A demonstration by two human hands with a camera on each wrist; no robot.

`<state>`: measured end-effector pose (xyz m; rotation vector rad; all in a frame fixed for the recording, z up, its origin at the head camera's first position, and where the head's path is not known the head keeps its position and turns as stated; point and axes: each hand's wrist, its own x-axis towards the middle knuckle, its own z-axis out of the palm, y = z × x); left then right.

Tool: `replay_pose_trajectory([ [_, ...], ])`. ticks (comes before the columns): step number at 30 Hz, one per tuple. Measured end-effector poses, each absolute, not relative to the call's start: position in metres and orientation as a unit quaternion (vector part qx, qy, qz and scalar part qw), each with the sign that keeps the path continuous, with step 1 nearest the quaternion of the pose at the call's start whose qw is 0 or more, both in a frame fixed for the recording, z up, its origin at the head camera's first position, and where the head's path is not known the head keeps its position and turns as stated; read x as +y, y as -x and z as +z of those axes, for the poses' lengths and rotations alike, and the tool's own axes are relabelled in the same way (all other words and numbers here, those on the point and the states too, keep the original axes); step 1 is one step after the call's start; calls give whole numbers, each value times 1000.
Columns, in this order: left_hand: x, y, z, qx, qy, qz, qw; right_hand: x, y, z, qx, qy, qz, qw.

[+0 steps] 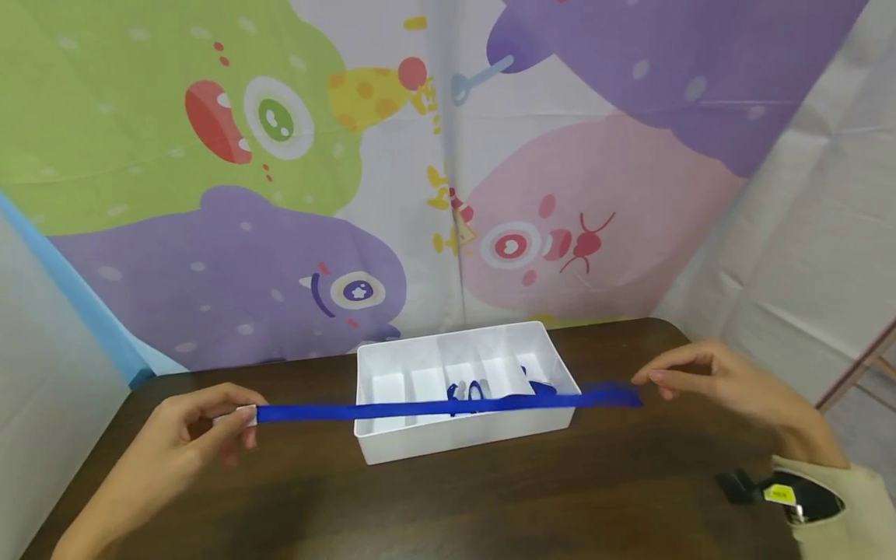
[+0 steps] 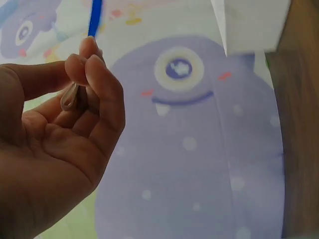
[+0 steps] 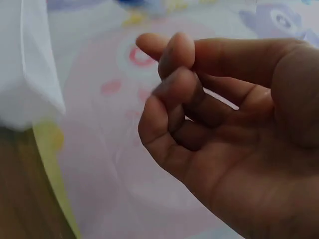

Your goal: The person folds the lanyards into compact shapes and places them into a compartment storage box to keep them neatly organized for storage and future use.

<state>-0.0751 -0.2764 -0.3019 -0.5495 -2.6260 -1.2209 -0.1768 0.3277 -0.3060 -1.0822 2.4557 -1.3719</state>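
A long flat blue strap (image 1: 315, 412) stretches sideways in front of the white box in the head view, its right end blurred. My left hand (image 1: 199, 424) pinches the whitish end piece (image 1: 246, 414) between thumb and fingertips. In the left wrist view a small pale loop (image 2: 71, 97) pokes out below the fingertips, and a bit of the strap (image 2: 94, 17) rises above them. Just right of the strap's free end is my right hand (image 1: 728, 385), its fingers loosely bent with nothing between them. The right wrist view shows that hand (image 3: 214, 114) holding nothing.
A white divided box (image 1: 469, 441) stands on the dark brown table (image 1: 490, 505), with small blue items (image 1: 476, 389) in some compartments. Behind it hangs a cartoon-print cloth (image 1: 420, 272). A black device (image 1: 808, 498) is at the right sleeve.
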Motion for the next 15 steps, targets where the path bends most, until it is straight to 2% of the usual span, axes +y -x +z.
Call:
replay_pose_trajectory([
  [4, -285, 75, -302, -871, 220, -432, 75, 326, 173, -302, 840, 326, -431, 36],
  [7, -277, 70, -301, -874, 241, -418, 61, 300, 165, -297, 852, 327, -408, 10],
  [11, -247, 59, -298, -884, 278, -361, 102, 233, 142, -300, 849, 346, -397, -39],
  [15, -211, 44, -295, -860, 352, -330, 163, 153, 107, -310, 806, 428, -402, -71],
])
